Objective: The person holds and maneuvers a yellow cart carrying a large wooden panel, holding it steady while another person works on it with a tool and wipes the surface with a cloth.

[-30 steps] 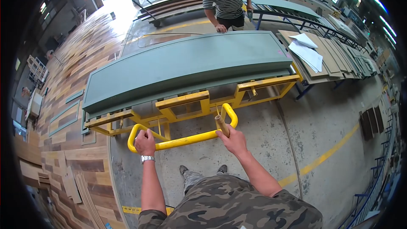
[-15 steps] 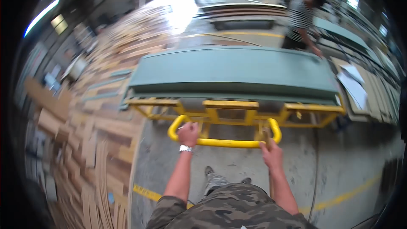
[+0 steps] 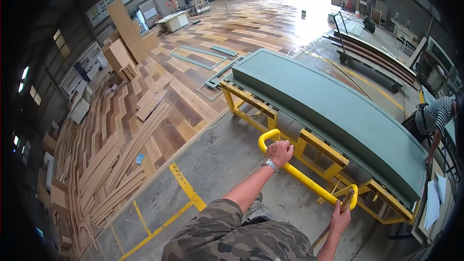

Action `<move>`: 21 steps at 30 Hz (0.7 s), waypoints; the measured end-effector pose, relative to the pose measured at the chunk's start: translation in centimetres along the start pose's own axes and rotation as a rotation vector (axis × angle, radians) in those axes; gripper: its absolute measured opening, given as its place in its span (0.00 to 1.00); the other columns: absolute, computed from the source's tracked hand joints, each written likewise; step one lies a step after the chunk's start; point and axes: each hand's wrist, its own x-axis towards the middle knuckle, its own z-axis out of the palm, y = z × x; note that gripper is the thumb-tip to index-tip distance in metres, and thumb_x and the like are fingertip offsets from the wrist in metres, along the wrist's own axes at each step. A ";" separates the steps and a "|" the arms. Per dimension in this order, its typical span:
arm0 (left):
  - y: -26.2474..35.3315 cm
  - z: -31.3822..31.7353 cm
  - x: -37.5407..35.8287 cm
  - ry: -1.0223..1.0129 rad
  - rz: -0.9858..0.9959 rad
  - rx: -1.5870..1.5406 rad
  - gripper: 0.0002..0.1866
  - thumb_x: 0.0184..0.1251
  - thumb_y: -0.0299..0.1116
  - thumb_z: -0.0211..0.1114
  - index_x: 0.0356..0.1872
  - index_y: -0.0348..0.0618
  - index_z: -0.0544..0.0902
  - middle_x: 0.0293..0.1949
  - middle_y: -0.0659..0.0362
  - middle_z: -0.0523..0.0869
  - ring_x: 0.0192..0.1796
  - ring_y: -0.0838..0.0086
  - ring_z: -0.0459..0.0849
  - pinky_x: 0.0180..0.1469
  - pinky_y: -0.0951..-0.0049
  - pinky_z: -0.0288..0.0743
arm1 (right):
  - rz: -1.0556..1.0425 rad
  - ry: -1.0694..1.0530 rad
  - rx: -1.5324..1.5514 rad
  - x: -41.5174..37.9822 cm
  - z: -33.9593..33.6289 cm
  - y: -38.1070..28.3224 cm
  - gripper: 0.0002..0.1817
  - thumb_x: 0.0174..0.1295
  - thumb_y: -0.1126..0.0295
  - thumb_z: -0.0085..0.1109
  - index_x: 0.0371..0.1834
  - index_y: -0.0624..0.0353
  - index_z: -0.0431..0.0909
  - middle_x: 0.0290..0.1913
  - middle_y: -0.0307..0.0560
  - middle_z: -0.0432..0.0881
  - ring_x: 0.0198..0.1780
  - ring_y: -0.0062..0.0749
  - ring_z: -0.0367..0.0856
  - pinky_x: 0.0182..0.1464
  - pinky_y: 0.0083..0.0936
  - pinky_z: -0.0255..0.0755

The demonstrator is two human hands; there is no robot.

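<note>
My left hand (image 3: 280,153), with a metal watch at its wrist, is closed round the left part of a yellow tubular handle (image 3: 309,181). At the handle's right end, my right hand (image 3: 340,219) grips a wooden stick (image 3: 347,200), whose lower length runs down past my forearm. That hand's fingertips are right at the yellow bar. The handle belongs to a yellow metal cart (image 3: 325,149). On the cart lies a long grey-green panel piece (image 3: 328,104) with a raised edge, reaching from upper left to lower right.
A person in a striped shirt (image 3: 434,116) stands by the panel's right end. Wood strips (image 3: 130,164) and green frames (image 3: 198,58) lie on the patterned floor at left. Stacked boards rest on a trolley (image 3: 377,60) behind. White sheets (image 3: 435,200) are at right.
The view has swung left, so the cart and panel now appear slanted and farther right. Both hands stay at the handle, the stick still in the right one.
</note>
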 end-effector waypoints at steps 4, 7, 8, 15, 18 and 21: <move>-1.3 1.5 0.0 0.094 0.033 -0.046 0.16 0.73 0.45 0.63 0.28 0.47 0.84 0.31 0.47 0.89 0.35 0.47 0.90 0.40 0.45 0.83 | -0.078 0.085 0.005 1.0 1.2 3.0 0.18 0.75 0.59 0.71 0.54 0.65 0.86 0.37 0.52 0.90 0.38 0.27 0.83 0.45 0.33 0.79; -2.5 2.2 0.4 0.043 0.036 -0.127 0.17 0.72 0.46 0.67 0.28 0.45 0.84 0.29 0.45 0.88 0.33 0.44 0.88 0.38 0.42 0.80 | -0.009 0.078 -0.060 0.1 0.7 0.5 0.19 0.74 0.55 0.70 0.51 0.62 0.86 0.36 0.57 0.90 0.35 0.39 0.85 0.42 0.39 0.79; -2.8 2.3 0.6 0.017 0.034 -0.080 0.17 0.72 0.47 0.69 0.28 0.46 0.85 0.28 0.46 0.87 0.33 0.43 0.87 0.37 0.43 0.79 | -0.030 0.093 -0.048 0.4 1.0 1.9 0.20 0.74 0.52 0.69 0.52 0.60 0.87 0.36 0.59 0.89 0.35 0.43 0.87 0.42 0.40 0.79; -2.4 2.3 0.6 0.022 0.073 -0.020 0.21 0.75 0.47 0.69 0.26 0.43 0.82 0.28 0.47 0.88 0.34 0.46 0.87 0.38 0.45 0.78 | 0.034 0.087 -0.090 0.1 -0.2 1.2 0.25 0.72 0.41 0.67 0.62 0.43 0.85 0.42 0.55 0.93 0.46 0.60 0.91 0.47 0.51 0.83; -2.5 2.0 0.6 0.013 0.100 -0.014 0.20 0.76 0.46 0.70 0.27 0.42 0.82 0.28 0.48 0.88 0.33 0.46 0.87 0.38 0.46 0.78 | 0.060 0.026 -0.098 -0.1 -0.4 0.8 0.26 0.73 0.40 0.66 0.65 0.42 0.83 0.43 0.53 0.93 0.48 0.59 0.91 0.48 0.50 0.83; -2.1 1.7 0.5 0.002 0.109 -0.012 0.20 0.76 0.44 0.70 0.27 0.40 0.82 0.27 0.49 0.88 0.31 0.48 0.86 0.37 0.48 0.77 | 0.077 0.000 -0.122 -0.1 -0.6 0.8 0.27 0.74 0.39 0.63 0.66 0.41 0.82 0.43 0.52 0.92 0.47 0.56 0.91 0.48 0.49 0.83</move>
